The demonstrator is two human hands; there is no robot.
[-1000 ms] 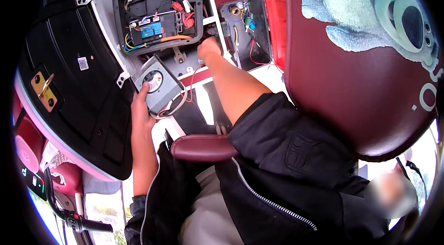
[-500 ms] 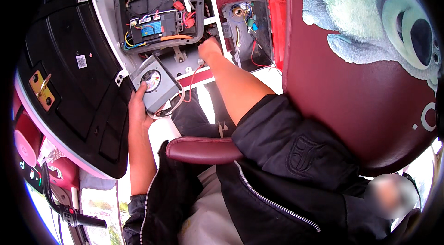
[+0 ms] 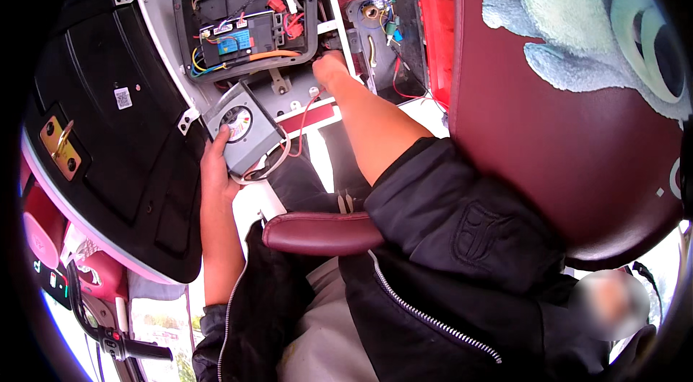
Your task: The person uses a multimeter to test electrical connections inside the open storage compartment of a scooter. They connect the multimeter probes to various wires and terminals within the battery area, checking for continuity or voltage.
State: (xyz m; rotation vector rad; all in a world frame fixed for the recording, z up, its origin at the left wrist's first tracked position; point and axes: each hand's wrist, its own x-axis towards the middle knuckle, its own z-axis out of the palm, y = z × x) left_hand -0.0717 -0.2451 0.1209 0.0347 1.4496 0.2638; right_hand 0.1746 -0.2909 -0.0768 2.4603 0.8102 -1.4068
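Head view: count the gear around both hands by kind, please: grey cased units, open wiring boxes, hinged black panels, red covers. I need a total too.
Grey cased unit, held in the left hand: 1
Open wiring boxes, one larger, one smaller: 2
Hinged black panel: 1
Red cover: 1
Total: 5

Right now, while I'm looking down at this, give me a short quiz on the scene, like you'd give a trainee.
1. Which hand holds the grey casing? a) right b) left c) both
2. True or false: the red panel lies to the right of the black wiring housing.
3. Fill in: the thick cable along the housing's lower edge is ____.

Key: 1: b, the left hand. 2: true. 3: orange.
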